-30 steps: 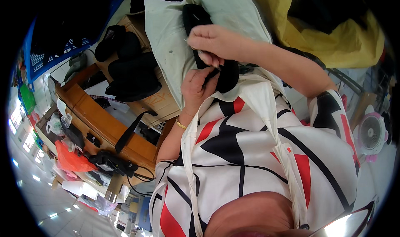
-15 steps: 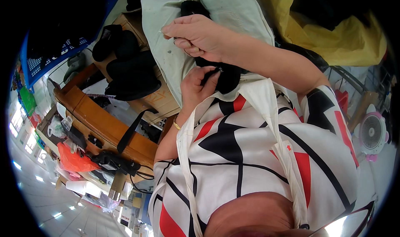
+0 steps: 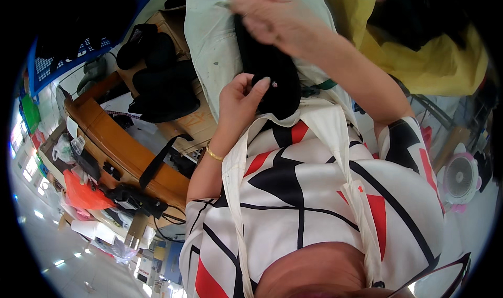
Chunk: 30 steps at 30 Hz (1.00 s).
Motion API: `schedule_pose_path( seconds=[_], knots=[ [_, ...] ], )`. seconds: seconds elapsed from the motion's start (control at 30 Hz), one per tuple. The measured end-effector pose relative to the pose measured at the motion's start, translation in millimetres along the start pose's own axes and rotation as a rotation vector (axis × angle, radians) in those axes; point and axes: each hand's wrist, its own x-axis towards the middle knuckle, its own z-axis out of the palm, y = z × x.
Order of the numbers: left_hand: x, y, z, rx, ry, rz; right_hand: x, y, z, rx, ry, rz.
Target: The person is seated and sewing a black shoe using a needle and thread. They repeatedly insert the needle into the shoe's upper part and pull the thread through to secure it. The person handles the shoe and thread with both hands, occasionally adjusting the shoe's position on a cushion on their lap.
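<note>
A soft black fabric piece [image 3: 280, 101] lies over a pale greenish-white cloth bundle [image 3: 215, 57] in front of my body. A tiny light-and-red mark shows on its near part. My left hand [image 3: 238, 99] pinches the left edge of this piece between thumb and fingers, close to that mark. Above the far part of the fabric is my right hand [image 3: 275, 20], raised and smeared by motion. Its fingers look curled together; whatever they hold is too blurred to make out.
Several black soft pieces [image 3: 165, 88] rest on a cardboard box [image 3: 181, 114] at the left. Beyond are a wooden frame [image 3: 126, 141], an orange plastic bag [image 3: 84, 193] and a blue crate [image 3: 47, 67]. Yellow cloth [image 3: 440, 73] and a small fan [image 3: 460, 175] are at the right.
My right hand has moved up and away from my body, and a glint at its fingertips no longer shows. My left hand stays at the fabric, with the small mark now uncovered.
</note>
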Motion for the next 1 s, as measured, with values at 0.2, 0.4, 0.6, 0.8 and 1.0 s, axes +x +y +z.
schedule_pose_path(
  seconds=[0.2, 0.4, 0.6, 0.8, 1.0],
  knots=[
    [-31.5, -6.1, -7.7, 0.356, 0.104, 0.055, -33.7, -25.3, -26.0, -0.099, 0.194, 0.002],
    [-25.6, -18.1, -5.1, 0.477, 0.063, -0.069, -55.4, -43.3, 1.7, -0.134, -0.016, 0.143],
    [-38.7, -1.6, 1.4, 0.268, 0.128, -0.035, -77.2, -47.9, 24.8, -0.113, -0.207, 0.039],
    [-41.6, 31.4, -45.8, 0.38, 0.512, 0.427, -89.1, -53.5, 36.7, -0.017, -0.254, -0.114],
    [-19.3, 104.1, -148.9, 0.279, 0.221, 0.601, -86.3, -46.1, 57.0, -0.157, -0.176, -0.17]
  ],
)
